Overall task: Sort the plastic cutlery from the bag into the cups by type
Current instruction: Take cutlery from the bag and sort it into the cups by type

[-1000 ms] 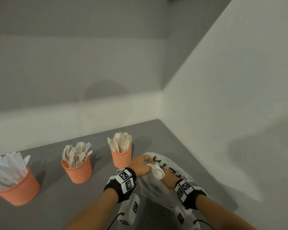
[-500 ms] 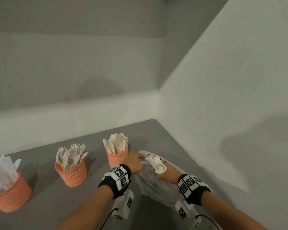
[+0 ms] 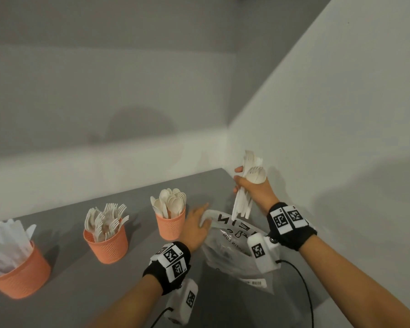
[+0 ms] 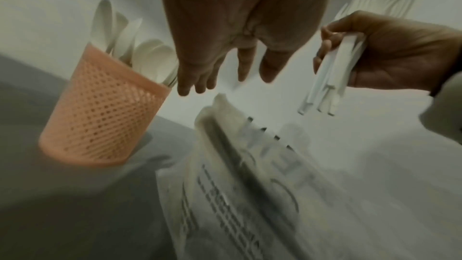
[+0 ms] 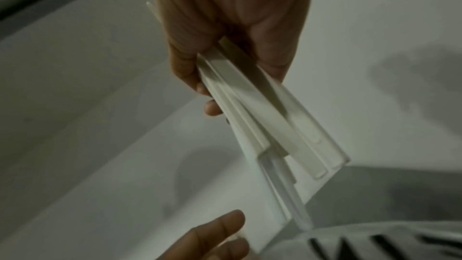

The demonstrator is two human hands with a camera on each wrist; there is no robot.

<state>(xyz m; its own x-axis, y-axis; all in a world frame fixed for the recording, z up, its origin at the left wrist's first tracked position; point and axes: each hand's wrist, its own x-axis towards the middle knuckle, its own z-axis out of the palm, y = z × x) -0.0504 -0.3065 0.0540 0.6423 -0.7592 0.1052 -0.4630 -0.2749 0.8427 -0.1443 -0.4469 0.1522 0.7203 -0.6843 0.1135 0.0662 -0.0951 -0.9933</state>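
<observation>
1. Presently, bundle of white cutlery (image 3: 243,197) (forks among it): clasped in right hand (image 3: 255,189), raised above bag (image 3: 232,247).
2. Left hand (image 3: 195,223): fingers straight, at bag's mouth.
3. Table (image 3: 64,280): spoon cup (image 3: 171,223), fork cup (image 3: 107,245), knife cup (image 3: 19,278).

The plastic bag (image 3: 232,242) bears large black letters, only "N" plainly legible; smaller print below reads partly "COM"; a barcode label near its bottom edge is too small to read.
</observation>
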